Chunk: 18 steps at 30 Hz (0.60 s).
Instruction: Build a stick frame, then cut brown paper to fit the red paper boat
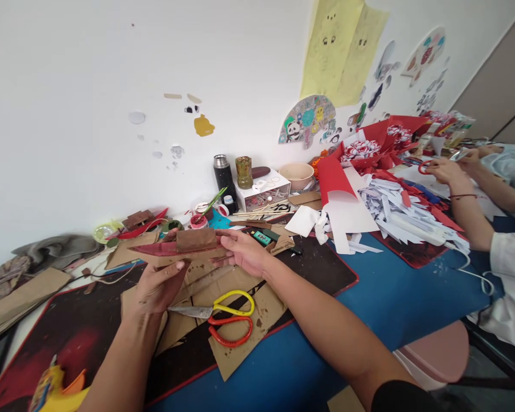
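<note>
A long, pointed dark-red boat-like piece (154, 248) with a brown block (196, 240) on it is held level above the table. My left hand (161, 286) supports it from below, thumb up against its near side. My right hand (242, 252) grips its right end between thumb and fingers. Under my hands lie stained cardboard sheets (266, 312). Scissors (232, 315) with one yellow and one red handle rest on the cardboard, blades pointing left.
A yellow glue gun (58, 389) lies at the lower left. Behind stand a black flask (223, 174), a jar (244, 173) and paint pots (198, 222). White paper scraps (399, 209) are heaped at right, where another person's hands (450, 171) hold red-handled scissors.
</note>
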Tool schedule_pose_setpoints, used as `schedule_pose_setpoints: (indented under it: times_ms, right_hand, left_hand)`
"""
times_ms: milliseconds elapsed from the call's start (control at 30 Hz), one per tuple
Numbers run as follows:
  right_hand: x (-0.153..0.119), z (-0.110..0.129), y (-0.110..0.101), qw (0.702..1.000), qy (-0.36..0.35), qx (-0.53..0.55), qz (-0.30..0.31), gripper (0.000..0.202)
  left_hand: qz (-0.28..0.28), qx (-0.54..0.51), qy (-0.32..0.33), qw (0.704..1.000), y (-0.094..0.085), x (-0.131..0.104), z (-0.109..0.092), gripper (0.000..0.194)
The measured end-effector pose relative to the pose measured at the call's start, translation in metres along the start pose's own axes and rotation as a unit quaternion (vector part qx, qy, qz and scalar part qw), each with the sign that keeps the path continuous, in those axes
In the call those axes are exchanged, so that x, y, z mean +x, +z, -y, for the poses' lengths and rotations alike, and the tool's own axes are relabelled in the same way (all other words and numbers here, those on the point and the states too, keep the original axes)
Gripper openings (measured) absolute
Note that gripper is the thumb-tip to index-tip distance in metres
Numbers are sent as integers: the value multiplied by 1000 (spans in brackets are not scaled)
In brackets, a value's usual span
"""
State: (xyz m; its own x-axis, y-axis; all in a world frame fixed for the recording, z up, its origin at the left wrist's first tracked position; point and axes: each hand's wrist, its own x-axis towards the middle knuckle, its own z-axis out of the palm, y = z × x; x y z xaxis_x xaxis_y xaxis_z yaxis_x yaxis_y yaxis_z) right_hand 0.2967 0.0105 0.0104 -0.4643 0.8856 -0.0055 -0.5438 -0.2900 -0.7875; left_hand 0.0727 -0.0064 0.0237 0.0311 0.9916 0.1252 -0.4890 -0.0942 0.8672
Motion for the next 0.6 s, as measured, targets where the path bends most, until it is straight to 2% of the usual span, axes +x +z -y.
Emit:
schedule_pose_setpoints:
  times_ms: [167,433,533,600]
  right_hand:
    - [2,-5,1,998,-31,20,-47,69]
    - [3,-8,3,997,-47,10,-68,68]
    - [4,-7,3,995,-60,-6,-82,67]
    - [4,-6,3,993,-69,-15,-92,66]
  left_hand:
    - [26,22,8,999,1,-1,2,86]
    - [35,18,-7,999,3,-1,3,92]
    - [28,6,-14,999,5,-1,6,84]
    - [23,-12,-16,1000,7,-2,7,72]
